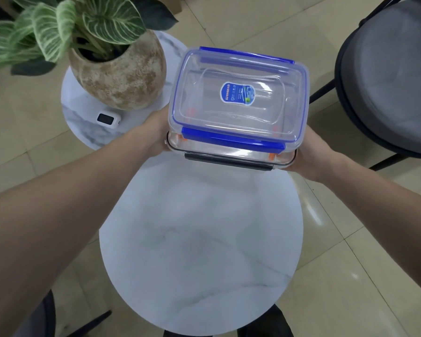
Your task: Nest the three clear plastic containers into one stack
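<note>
Beige floor tiles all round, with a round marble tabletop (199, 239) at 6 o'clock and a second, smaller one (83, 132) at 10 o'clock carrying a potted plant (117, 66) and a small white device (108, 118); a grey chair (389, 76) at 2 o'clock.

Held in the air above the far edge of the near tabletop: a stack of clear containers, the blue-latched container (238, 98) on top with its lid on, a dark-latched container (231, 159) beneath. Orange tints inside hint at a third, though not clearly enough to confirm.

Left hand (159, 135) and right hand (309, 152) clamped on opposite short sides of the stack, fingers hidden beneath.

Best handled level, with even pressure from both sides, lowered straight down towards 6 o'clock, and released only once the base sits flat.
</note>
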